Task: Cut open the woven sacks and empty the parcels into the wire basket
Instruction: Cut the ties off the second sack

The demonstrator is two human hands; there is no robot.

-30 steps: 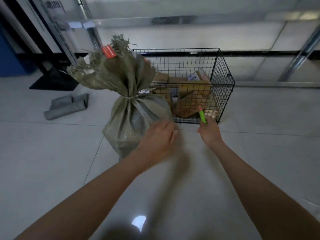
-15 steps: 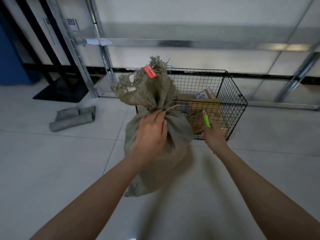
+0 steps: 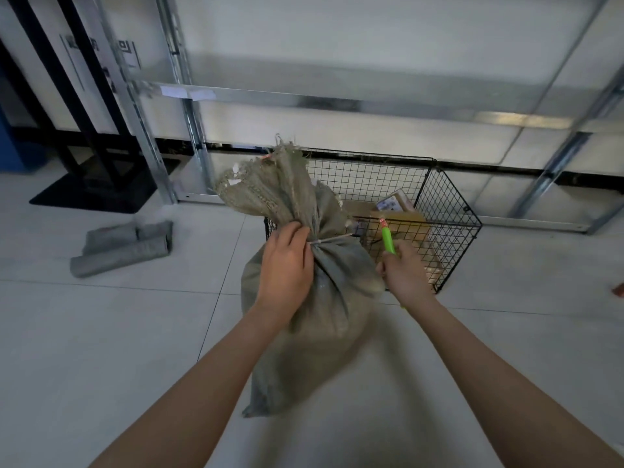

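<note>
The left hand (image 3: pixel 287 265) is gripping the tied neck of the grey-green woven sack (image 3: pixel 314 298); the right hand (image 3: pixel 403 273) is holding a green-handled cutter (image 3: pixel 388 239) beside the black wire basket (image 3: pixel 449 211).

A grey-green woven sack (image 3: pixel 314 319), tied shut, stands against a black wire basket (image 3: pixel 449 211) holding cardboard parcels (image 3: pixel 401 217).

One view only for me: head-worn wide-angle, facing forward and down. Close at centre, the woven sack (image 3: pixel 324 298); wire basket (image 3: pixel 449 204) just behind; metal shelving rail (image 3: pixel 270 95) farther back.
</note>
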